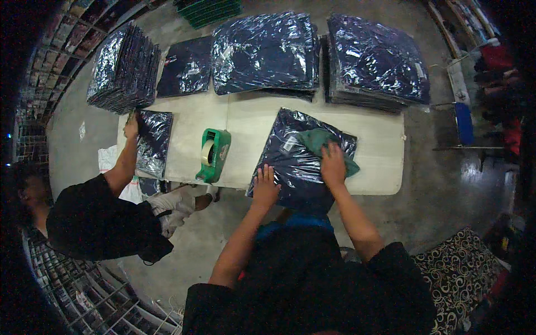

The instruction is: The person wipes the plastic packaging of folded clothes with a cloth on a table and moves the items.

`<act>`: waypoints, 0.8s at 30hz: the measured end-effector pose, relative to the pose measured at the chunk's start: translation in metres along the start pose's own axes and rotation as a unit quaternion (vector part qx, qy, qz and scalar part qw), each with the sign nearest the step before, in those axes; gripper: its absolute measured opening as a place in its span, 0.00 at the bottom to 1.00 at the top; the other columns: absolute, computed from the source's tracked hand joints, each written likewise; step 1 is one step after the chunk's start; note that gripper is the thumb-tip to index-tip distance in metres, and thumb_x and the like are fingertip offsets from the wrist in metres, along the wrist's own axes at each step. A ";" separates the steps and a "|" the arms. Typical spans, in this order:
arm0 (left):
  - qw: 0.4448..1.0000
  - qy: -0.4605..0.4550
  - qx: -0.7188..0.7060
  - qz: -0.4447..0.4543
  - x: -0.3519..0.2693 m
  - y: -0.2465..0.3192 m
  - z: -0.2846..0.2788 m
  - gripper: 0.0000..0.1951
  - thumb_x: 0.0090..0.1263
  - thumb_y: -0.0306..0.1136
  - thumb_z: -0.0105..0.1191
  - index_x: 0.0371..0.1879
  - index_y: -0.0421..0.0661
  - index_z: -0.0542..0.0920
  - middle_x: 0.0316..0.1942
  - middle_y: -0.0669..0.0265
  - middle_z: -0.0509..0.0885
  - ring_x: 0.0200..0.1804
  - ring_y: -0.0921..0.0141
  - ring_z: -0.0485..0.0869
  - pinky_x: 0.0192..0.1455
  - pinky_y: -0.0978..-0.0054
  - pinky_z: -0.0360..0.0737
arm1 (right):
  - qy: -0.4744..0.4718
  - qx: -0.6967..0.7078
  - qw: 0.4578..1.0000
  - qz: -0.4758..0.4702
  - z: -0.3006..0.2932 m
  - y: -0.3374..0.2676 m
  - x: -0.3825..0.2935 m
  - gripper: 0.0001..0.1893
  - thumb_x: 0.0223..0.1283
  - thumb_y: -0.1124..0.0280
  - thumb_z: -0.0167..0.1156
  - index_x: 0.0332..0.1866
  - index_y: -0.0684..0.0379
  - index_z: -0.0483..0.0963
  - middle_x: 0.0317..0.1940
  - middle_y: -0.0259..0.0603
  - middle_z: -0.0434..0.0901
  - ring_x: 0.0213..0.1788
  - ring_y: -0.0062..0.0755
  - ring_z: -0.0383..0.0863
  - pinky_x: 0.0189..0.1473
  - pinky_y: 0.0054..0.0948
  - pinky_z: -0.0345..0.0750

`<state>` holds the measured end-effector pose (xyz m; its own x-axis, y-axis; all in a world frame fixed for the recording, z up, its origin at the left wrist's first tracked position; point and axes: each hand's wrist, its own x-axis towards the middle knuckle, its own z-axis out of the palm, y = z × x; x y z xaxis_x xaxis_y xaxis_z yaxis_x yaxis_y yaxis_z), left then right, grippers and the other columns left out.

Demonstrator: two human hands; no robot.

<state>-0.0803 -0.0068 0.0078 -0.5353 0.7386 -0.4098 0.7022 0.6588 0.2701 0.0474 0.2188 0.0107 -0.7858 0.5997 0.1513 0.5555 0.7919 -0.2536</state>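
Observation:
A dark garment in a clear plastic bag (293,167) lies flat and slightly turned on the pale table (184,146), its near edge reaching over the table's front. My left hand (266,188) rests on its left near corner, fingers spread. Under my right hand (333,165) is a bunched green cloth (316,140), pressed against the right part of the bag. A white label (290,142) shows through the plastic. To the left of this bag stands a green tape dispenser (215,155) with a roll of tape in it.
Tall stacks of bagged dark garments (264,54) line the table's far side, with another stack (372,58) at right and one (121,69) at left. A co-worker (104,222) at left touches a smaller bagged garment (155,142). Wire racks (96,301) curve along the left.

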 end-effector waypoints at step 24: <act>0.683 0.257 -0.681 -0.059 -0.027 -0.071 0.031 0.13 0.66 0.26 0.51 0.46 0.38 0.65 0.28 0.65 0.77 0.27 0.72 0.77 0.33 0.75 0.76 | -0.127 0.392 0.821 0.395 0.017 0.004 -0.149 0.19 0.55 0.65 0.63 0.46 0.66 0.70 0.40 0.48 0.76 0.45 0.40 0.77 0.48 0.35 0.73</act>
<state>-0.1009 -0.0775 -0.0274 -0.8906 0.3905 -0.2330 -0.2608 -0.0190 0.9652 0.1618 0.1306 -0.0295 -0.3515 0.7681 -0.5353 0.6523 -0.2092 -0.7285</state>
